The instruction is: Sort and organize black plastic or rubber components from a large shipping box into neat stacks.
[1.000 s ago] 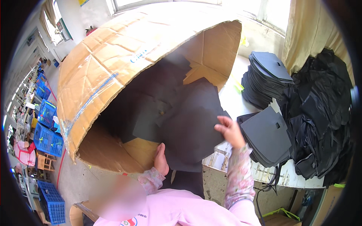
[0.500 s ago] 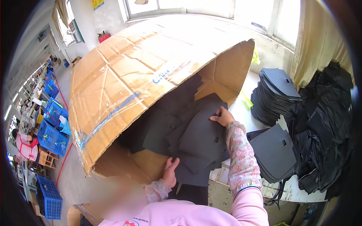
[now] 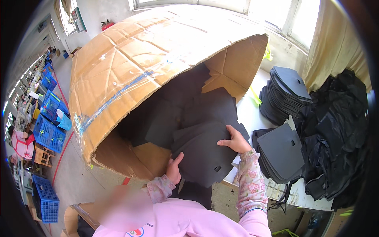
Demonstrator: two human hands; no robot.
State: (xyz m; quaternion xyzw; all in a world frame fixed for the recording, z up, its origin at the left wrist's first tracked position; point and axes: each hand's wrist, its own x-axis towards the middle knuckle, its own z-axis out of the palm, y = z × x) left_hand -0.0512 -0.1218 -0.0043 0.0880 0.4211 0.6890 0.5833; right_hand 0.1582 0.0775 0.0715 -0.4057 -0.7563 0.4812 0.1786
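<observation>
Brown corrugated cardboard fills much of my view: a huge, creased box (image 3: 122, 59) tipped with its wide mouth toward the wearer, its upper wall hiding the deepest part from me. Right of it, a scuffed white table (image 3: 252, 112) bears a tall, leaning stack of dark-grey flat panels (image 3: 282, 94), a lower fanned stack of slotted grey panels (image 3: 280, 152) close beside the right forearm, and a wrinkled heap of black fabric (image 3: 335, 130). Blue lattice-sided plastic crates (image 3: 46, 199) stand far left. At the box mouth, between both hands, I see the matte black sheets with rounded edges (image 3: 205, 150), overlapping in a fan, one with a small rectangular slot. The left hand (image 3: 173, 170) is at their left edge, thumb raised; the right hand (image 3: 237, 141) lies on their upper right, thumb and forefinger spread. Fingers underneath are hidden, so I cannot tell how firmly either grips. More loose black sheets (image 3: 166, 114) lie inside the box, its tan cardboard showing below them.
</observation>
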